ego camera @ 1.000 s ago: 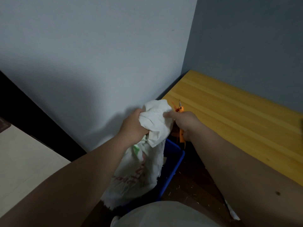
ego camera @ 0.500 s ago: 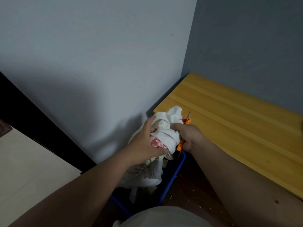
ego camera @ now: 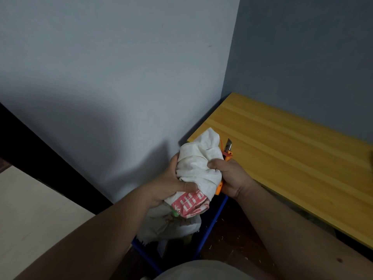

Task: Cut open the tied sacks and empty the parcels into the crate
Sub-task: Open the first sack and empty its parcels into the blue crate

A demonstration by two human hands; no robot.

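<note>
Walls (ego camera: 121, 87) of flat pale grey fill most of your view, meeting at a corner above the yellow plank-grained bench (ego camera: 292, 168). Below your arms sits the blue hard-edged crate (ego camera: 210, 229), dim inside. Over it you hold the white woven sack (ego camera: 198, 168), bunched and creased, red print on its lower fold. Your left hand (ego camera: 171, 184) has its grip clenched on the cloth; your right hand (ego camera: 230, 176) pinches the sack while grasping the orange utility knife (ego camera: 228, 151), its short blade pointing up.
</note>
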